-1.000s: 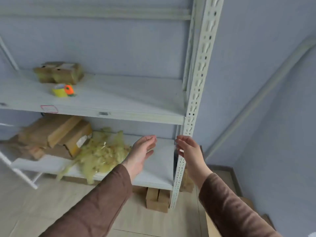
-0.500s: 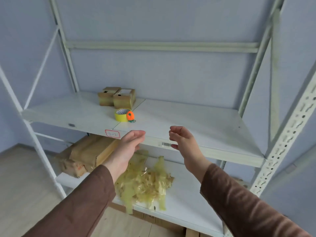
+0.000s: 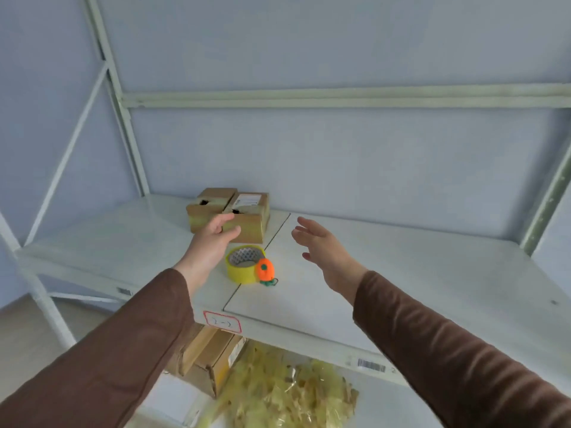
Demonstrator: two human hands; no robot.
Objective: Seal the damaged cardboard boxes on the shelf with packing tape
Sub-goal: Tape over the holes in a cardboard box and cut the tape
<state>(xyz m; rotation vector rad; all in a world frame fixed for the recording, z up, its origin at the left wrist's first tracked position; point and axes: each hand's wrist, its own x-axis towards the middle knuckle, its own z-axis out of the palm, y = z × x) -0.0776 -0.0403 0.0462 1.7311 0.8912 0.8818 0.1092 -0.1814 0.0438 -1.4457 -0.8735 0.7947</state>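
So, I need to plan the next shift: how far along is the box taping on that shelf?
Barely started. Done: nothing visibly; the two small boxes at the back of the shelf show dark gaps at their top edges. In hand: nothing; the left hand and right hand are open, reaching in, and the tape roll sits untouched. Left: picking up the tape and sealing both boxes.

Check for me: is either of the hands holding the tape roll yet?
No: both hands hover open, and the tape roll lies untouched on the shelf.
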